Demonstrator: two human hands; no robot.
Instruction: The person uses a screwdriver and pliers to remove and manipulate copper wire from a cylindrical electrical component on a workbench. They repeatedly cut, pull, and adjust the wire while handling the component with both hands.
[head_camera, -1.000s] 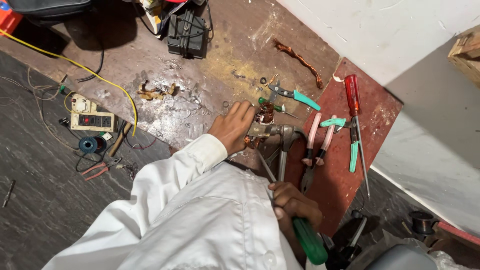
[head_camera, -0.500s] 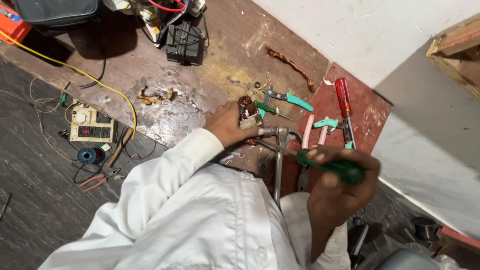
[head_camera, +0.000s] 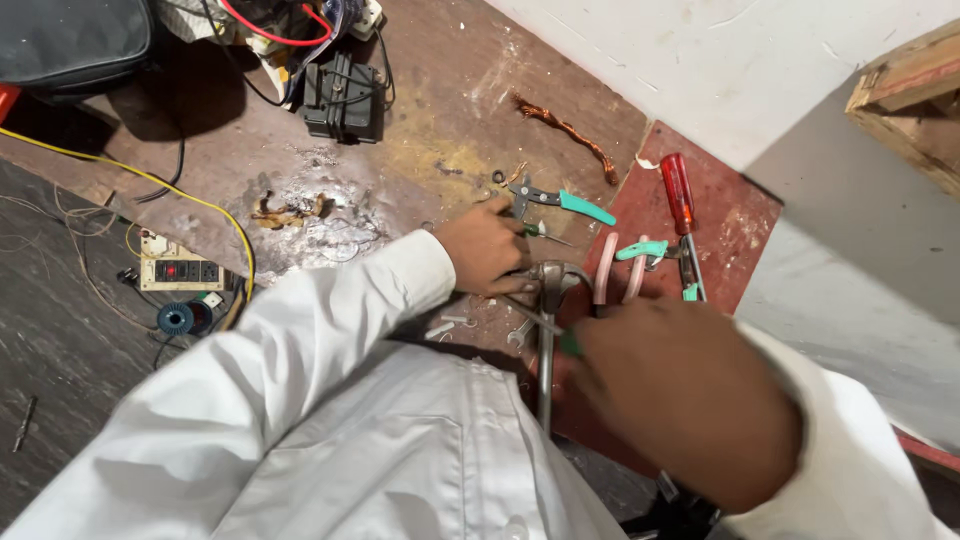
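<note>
Left hand (head_camera: 490, 258) closed over a small part on the brown floor, pressed against the head of the steel claw hammer (head_camera: 547, 300). The hammer lies flat, handle running toward the person. Right hand (head_camera: 690, 395) is close to the camera and blurred, curled around a green-handled tool (head_camera: 571, 345) whose thin shaft points at the hammer head. Just beyond: teal-handled cutters (head_camera: 560, 200), pink-handled pliers (head_camera: 615, 280), red-handled screwdriver (head_camera: 680, 200) on the red slab (head_camera: 740, 230). Twisted copper wire (head_camera: 570, 132) lies farther up; white power strip (head_camera: 180, 271) well off left.
</note>
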